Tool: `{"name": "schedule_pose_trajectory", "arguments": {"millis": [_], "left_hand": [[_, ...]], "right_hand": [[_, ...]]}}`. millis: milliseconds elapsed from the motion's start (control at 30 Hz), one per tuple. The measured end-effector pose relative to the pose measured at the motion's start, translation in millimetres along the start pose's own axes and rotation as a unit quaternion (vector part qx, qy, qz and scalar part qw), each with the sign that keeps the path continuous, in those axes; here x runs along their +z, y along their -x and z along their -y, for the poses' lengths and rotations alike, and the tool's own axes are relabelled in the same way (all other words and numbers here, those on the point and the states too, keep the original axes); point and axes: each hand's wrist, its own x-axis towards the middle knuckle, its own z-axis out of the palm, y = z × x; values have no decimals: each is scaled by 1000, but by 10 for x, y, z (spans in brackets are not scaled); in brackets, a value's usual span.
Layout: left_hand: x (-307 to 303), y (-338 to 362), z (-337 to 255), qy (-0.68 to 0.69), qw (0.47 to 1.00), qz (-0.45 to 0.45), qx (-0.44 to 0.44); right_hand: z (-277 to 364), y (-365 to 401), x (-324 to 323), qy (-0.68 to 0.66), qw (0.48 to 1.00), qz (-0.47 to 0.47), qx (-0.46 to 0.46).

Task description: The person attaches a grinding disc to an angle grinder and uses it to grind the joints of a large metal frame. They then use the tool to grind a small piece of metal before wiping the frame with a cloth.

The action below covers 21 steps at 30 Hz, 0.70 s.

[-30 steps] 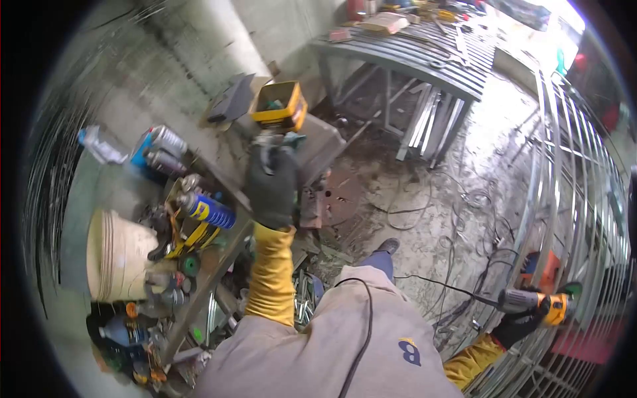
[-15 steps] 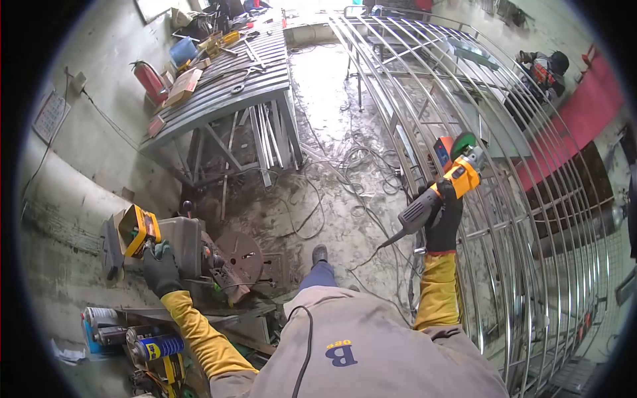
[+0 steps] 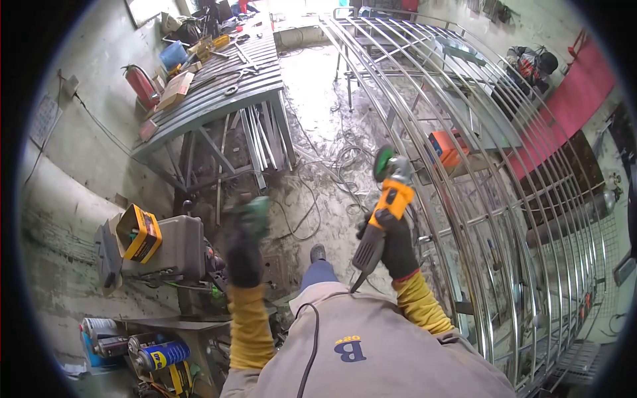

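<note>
My right hand [image 3: 397,244], in a dark glove with a yellow sleeve, grips a yellow and grey angle grinder [image 3: 387,202] that points up and away. A green disc [image 3: 383,162] sits on its head, and its cord trails back over my shirt. My left hand [image 3: 243,253], also gloved, is raised in front of me and blurred by motion. It holds a small green round piece [image 3: 257,213] at its fingertips. Both hands are level, about a forearm's length apart, above my shoe [image 3: 319,253].
An open yellow box [image 3: 139,232] rests on a grey machine [image 3: 176,247] at the left. A large curved steel grille [image 3: 504,199] fills the right. A metal table [image 3: 219,89] with tools stands at the back. Cables litter the floor [image 3: 325,166]. Spray cans [image 3: 159,355] lie bottom left. A person [image 3: 531,63] crouches far right.
My left hand left the yellow box and rose toward the middle with a green piece. My right hand swung the grinder from beside the grille in toward the centre.
</note>
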Motion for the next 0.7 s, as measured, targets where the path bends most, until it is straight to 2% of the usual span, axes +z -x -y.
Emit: {"name": "schedule_pose_trajectory", "arguments": {"millis": [100, 200, 333, 400, 433, 467, 533, 600, 667, 700], "left_hand": [[597, -62, 274, 101, 981, 63, -150], [943, -69, 482, 141, 978, 98, -120], [1106, -146, 484, 155, 974, 100, -132], [1136, -197, 462, 62, 985, 113, -113], [1170, -210, 518, 47, 991, 102, -74], [1182, -243, 519, 45, 990, 104, -80], [1208, -252, 538, -92, 990, 110, -7], [1283, -242, 540, -80, 991, 104, 1], [1314, -280, 585, -203, 968, 114, 95], [1373, -270, 595, -219, 961, 94, 144]], "right_hand": [[-255, 64, 81, -63, 995, 7, 73], [-339, 144, 118, -90, 992, 14, 93], [-350, 165, 97, -70, 993, 8, 95], [-322, 179, 85, -63, 994, 11, 91], [-315, 187, 72, -57, 994, 13, 88], [-314, 176, 52, -60, 994, 8, 92], [-341, 177, -12, -47, 994, 34, 88], [-370, 198, -18, -59, 993, 19, 98], [-320, 238, 43, -75, 994, 4, 81], [-339, 231, 12, -81, 993, 13, 80]]}}
